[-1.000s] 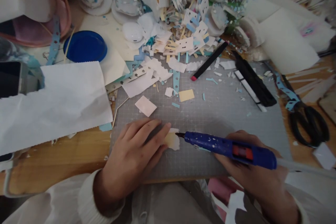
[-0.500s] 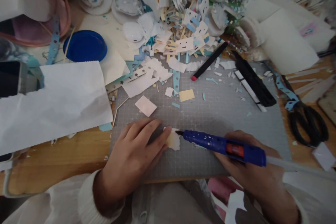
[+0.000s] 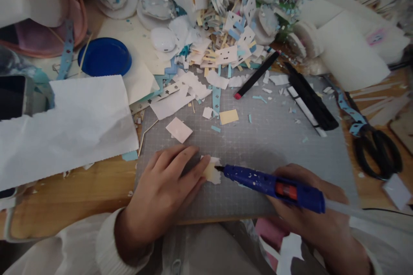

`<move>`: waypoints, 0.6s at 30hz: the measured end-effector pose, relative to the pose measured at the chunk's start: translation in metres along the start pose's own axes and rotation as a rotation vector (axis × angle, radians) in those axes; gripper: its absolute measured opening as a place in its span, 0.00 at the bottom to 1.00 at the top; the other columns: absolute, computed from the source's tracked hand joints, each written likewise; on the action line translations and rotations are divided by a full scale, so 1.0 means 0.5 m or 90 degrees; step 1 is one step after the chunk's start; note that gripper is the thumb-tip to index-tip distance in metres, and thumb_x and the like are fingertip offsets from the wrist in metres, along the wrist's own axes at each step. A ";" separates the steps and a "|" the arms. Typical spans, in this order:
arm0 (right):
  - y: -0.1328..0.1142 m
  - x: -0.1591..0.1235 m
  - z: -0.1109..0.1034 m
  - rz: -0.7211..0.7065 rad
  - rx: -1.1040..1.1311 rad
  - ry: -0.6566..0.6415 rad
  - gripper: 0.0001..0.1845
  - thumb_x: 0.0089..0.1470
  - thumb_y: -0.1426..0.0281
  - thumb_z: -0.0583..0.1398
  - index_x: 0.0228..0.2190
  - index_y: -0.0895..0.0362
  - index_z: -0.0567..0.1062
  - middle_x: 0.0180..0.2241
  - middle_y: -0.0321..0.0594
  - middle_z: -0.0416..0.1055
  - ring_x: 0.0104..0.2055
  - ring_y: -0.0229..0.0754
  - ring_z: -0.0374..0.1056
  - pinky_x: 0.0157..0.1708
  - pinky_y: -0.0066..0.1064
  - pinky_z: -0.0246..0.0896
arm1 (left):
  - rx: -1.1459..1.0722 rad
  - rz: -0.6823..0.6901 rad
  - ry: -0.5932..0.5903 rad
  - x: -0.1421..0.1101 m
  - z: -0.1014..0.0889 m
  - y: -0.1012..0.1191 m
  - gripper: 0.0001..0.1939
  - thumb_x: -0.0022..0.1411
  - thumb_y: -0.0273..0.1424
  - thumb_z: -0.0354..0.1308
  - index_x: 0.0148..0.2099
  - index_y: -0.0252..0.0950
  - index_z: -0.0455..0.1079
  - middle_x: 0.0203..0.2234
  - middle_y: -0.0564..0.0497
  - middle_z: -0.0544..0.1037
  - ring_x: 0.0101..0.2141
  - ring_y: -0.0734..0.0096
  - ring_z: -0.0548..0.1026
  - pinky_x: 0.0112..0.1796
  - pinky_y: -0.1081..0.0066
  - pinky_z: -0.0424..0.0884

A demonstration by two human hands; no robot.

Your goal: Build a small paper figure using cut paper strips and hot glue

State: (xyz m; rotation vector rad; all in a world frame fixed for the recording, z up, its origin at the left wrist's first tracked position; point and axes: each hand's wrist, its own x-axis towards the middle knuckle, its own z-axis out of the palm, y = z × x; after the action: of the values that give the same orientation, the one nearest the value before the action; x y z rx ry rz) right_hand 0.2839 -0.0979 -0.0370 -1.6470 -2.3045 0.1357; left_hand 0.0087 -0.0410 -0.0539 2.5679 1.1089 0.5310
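My right hand (image 3: 309, 206) is wrapped round a blue hot glue gun (image 3: 258, 180), with a pale glue stick (image 3: 337, 207) coming out of its back end. The gun's dark nozzle points left, over a torn white paper scrap (image 3: 217, 176) with a small yellow piece (image 3: 209, 171) on it. Flat on the grey cutting mat, my left hand (image 3: 167, 184) has its fingers stretched out; its index fingertip and thumb press on the scrap's left edge. A pale pink paper rectangle (image 3: 179, 130) lies just beyond these fingers.
A red-tipped black pen (image 3: 257, 75), a black box cutter (image 3: 312, 99) and a yellow paper rectangle (image 3: 229, 116) lie on the cutting mat (image 3: 271, 133). Black-handled scissors (image 3: 377, 152) rest at the right. White paper (image 3: 84, 116) and a blue lid (image 3: 105, 56) lie left; paper cutouts (image 3: 226, 51) are heaped behind.
The glue gun's nozzle has shifted slightly left and down, further over the paper scrap. Its back end has dipped a little with my right hand. My left hand stays in place.
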 end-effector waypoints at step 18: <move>-0.011 -0.005 -0.014 -0.063 0.039 -0.023 0.03 0.57 0.70 0.56 0.36 0.54 0.67 0.26 0.34 0.70 0.25 0.36 0.68 0.26 0.26 0.60 | 0.008 0.003 0.009 -0.001 0.004 -0.002 0.15 0.66 0.29 0.55 0.54 0.35 0.70 0.47 0.40 0.73 0.47 0.50 0.69 0.43 0.51 0.72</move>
State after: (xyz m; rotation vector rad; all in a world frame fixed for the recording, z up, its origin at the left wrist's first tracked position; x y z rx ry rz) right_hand 0.2818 -0.1028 -0.0295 -1.5094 -2.3786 0.2144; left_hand 0.0090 -0.0409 -0.0563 2.5827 1.1150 0.5464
